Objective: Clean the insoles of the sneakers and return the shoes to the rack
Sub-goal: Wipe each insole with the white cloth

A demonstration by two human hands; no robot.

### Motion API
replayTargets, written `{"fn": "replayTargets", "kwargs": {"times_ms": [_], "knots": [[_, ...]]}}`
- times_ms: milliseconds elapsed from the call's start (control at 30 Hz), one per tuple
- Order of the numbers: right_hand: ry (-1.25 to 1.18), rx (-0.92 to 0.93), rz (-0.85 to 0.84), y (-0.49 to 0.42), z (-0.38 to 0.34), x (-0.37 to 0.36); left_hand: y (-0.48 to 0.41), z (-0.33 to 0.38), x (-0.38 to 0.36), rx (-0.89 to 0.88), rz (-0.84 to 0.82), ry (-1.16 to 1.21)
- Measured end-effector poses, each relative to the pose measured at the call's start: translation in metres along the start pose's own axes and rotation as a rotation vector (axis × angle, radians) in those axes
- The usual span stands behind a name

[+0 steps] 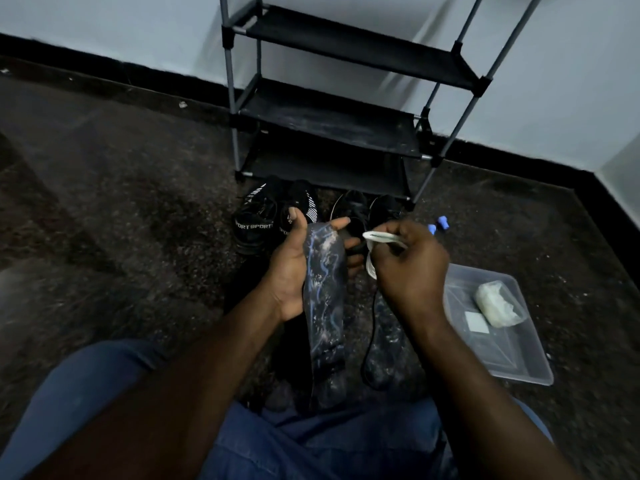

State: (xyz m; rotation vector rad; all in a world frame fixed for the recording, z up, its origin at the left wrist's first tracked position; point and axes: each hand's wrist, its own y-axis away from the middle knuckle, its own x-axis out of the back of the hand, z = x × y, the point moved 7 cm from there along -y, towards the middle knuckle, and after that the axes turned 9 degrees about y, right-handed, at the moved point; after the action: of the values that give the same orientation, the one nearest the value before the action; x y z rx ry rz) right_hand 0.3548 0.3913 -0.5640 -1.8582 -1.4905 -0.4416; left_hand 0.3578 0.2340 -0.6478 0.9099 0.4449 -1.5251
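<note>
The left hand holds the insole, fingers curled round it. The right hand pinches a white wipe. Best to rub slowly, far end to near, keeping the insole still

The person wears dark blue trousers of a plain cloth like denim, which lies in soft folds across the lap and smooth over the left thigh. The left forearm and right forearm are bare, as are the left hand and the right hand.
</note>
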Motion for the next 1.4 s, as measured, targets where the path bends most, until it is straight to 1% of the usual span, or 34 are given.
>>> {"fn": "replayTargets", "kwargs": {"times_ms": [100,200,333,433,500,600,667,800,867,933,1000,1067,1133,1200,1267,1333,1400], "knots": [[0.079,0.097,0.01,-0.007,-0.018,-0.017,-0.005,-0.006,0.0,0.042,-0.025,0.018],[0.239,0.207,0.066,-0.002,-0.033,-0.03,-0.008,-0.01,0.001,0.06,-0.014,0.013],[0.29,0.216,0.016,0.006,-0.033,-0.051,-0.014,-0.006,0.008,0.015,0.06,-0.01],[0.296,0.229,0.01,0.012,-0.03,-0.057,-0.017,-0.006,0.011,0.02,0.081,-0.034],[0.255,0.188,0.028,0.012,-0.026,-0.056,-0.02,-0.011,0.012,0.047,0.07,-0.042],[0.188,0.028,0.037,0.011,-0.014,-0.055,-0.021,-0.021,0.01,0.063,0.065,-0.046],[0.148,-0.007,0.035,0.015,-0.016,-0.058,-0.024,-0.026,0.013,0.063,0.077,-0.059],[0.107,0.173,-0.009,0.036,-0.033,-0.072,-0.028,-0.025,0.015,0.069,0.041,-0.033],[0.142,0.257,-0.016,0.04,-0.031,-0.075,-0.029,-0.025,0.013,0.068,0.025,0.006],[0.245,0.329,0.003,0.036,-0.025,-0.075,-0.027,-0.027,0.01,0.064,0.015,0.034],[0.381,0.352,0.023,0.028,-0.019,-0.07,-0.027,-0.031,0.012,0.061,0.023,0.038],[0.435,0.317,0.056,0.019,-0.011,-0.062,-0.027,-0.032,0.014,0.062,0.039,0.031],[0.425,0.251,0.07,0.016,-0.006,-0.059,-0.027,-0.032,0.012,0.069,0.029,0.035],[0.358,0.206,0.023,0.022,-0.011,-0.066,-0.029,-0.033,0.014,0.073,0.047,0.028],[0.255,0.209,-0.006,0.031,-0.023,-0.074,-0.029,-0.033,0.016,0.078,0.059,0.029],[0.161,0.215,0.009,0.033,-0.029,-0.074,-0.03,-0.032,0.017,0.098,0.032,0.028],[0.157,0.252,0.02,0.032,-0.029,-0.073,-0.028,-0.03,0.015,0.113,0.007,0.033]]}}
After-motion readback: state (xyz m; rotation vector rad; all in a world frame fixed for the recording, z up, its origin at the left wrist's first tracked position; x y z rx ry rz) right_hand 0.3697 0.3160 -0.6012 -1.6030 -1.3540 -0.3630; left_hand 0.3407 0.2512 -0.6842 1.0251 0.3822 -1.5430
